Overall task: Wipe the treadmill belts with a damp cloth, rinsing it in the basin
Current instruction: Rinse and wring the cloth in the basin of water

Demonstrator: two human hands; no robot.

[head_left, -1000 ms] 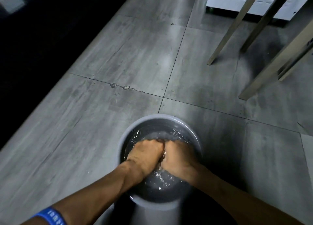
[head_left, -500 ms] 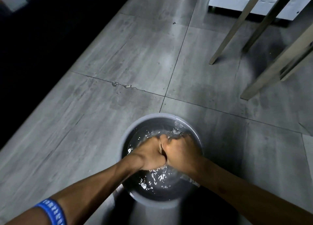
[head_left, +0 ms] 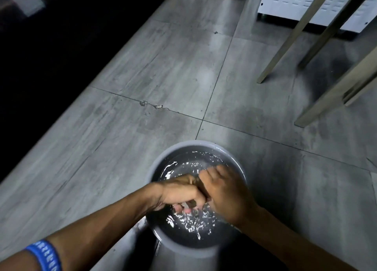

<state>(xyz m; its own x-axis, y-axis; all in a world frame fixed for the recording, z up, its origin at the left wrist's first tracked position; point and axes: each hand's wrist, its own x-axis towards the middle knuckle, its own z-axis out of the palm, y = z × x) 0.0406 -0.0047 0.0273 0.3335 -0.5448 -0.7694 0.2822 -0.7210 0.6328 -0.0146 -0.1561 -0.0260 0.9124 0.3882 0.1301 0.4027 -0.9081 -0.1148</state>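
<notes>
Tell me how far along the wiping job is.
Done: cannot tell; no treadmill belt shows clearly. In hand: rinsing, with left hand and right hand pressed together in the rippling water of the basin; the cloth is barely visible between them. Left: wring it out and wipe the belts.

Round grey basin (head_left: pixel 240 162) of rippling water sits on the floor.
</notes>
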